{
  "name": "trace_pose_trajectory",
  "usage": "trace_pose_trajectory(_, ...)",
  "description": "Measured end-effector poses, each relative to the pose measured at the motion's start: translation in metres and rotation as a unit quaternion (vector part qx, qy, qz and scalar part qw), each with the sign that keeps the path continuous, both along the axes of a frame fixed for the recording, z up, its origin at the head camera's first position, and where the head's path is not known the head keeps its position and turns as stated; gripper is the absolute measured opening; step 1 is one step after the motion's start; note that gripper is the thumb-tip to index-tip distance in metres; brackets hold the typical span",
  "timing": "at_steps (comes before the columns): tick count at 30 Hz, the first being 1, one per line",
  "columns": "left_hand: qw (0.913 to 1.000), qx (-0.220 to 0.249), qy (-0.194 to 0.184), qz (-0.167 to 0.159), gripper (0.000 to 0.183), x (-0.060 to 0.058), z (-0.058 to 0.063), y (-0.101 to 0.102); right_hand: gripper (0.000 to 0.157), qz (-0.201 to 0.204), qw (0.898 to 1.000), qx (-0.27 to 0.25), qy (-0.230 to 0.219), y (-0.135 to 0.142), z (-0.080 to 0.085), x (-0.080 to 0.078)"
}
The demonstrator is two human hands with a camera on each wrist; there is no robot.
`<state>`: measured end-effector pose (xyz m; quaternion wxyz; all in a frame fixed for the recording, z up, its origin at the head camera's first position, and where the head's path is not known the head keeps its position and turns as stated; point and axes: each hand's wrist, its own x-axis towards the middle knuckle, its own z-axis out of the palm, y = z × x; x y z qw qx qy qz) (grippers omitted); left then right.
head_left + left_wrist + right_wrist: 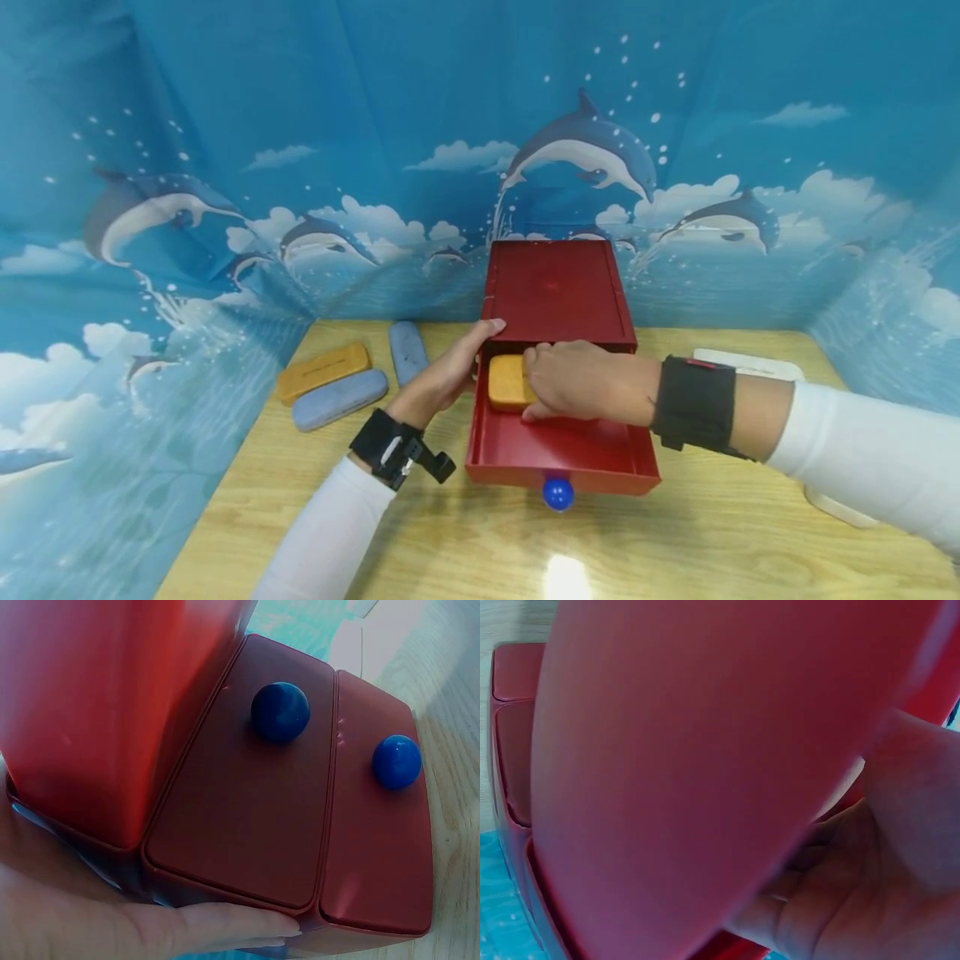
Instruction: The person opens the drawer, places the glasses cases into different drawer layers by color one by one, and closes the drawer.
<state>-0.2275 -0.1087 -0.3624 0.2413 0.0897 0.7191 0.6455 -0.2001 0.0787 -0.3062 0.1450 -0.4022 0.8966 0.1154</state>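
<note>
A red drawer cabinet (558, 292) stands on the table with its top drawer (592, 450) pulled out by its blue knob (558, 494) side. My right hand (566, 379) reaches into this drawer and grips a yellow-orange glasses case (510, 383) at the drawer's back left. In the right wrist view, the drawer wall hides most of the case and the right fingertips. My left hand (453, 367) lies against the cabinet's left side, thumb at the top edge. Its straight fingers (225, 922) run along that side beside two closed lower drawers (247, 802).
Left of the cabinet lie another yellow-orange case (322, 372), a blue-grey case (341, 400) and a second blue-grey case (407, 350). A white case (750, 364) lies at the right, and another pale case (838, 507) is partly under the right sleeve. A dolphin-printed curtain (420, 100) stands behind.
</note>
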Motion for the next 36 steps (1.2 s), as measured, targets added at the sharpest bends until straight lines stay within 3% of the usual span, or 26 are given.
trace_pose_trajectory(6, 0.9999, 0.010, -0.004, 0.009, 0.060, -0.010, -0.014, 0.000, 0.082, -0.020, 1.000, 0.003, -0.005, 0.000, -0.002, 0.000)
trace_pose_trajectory(10, 0.9999, 0.012, 0.004, 0.010, 0.063, -0.010, -0.017, 0.000, 0.085, -0.035, 0.999, -0.012, -0.022, 0.004, 0.001, 0.001)
trace_pose_trajectory(17, 0.9998, 0.017, 0.004, 0.013, 0.063, -0.010, -0.020, -0.001, 0.086, -0.101, 0.992, -0.010, -0.075, 0.006, 0.012, 0.009)
trace_pose_trajectory(24, 0.9997, 0.018, 0.005, 0.012, 0.061, -0.008, -0.019, -0.003, 0.077, -0.060, 0.997, 0.012, -0.035, 0.008, 0.018, 0.020)
trace_pose_trajectory(29, 0.9997, 0.021, 0.005, 0.010, 0.060, -0.007, -0.019, -0.002, 0.078, -0.069, 0.997, 0.009, -0.034, 0.011, 0.024, 0.026)
trace_pose_trajectory(36, 0.9996, 0.024, 0.006, 0.013, 0.063, -0.008, -0.020, -0.001, 0.071, -0.039, 0.999, 0.007, -0.015, 0.023, 0.027, 0.033)
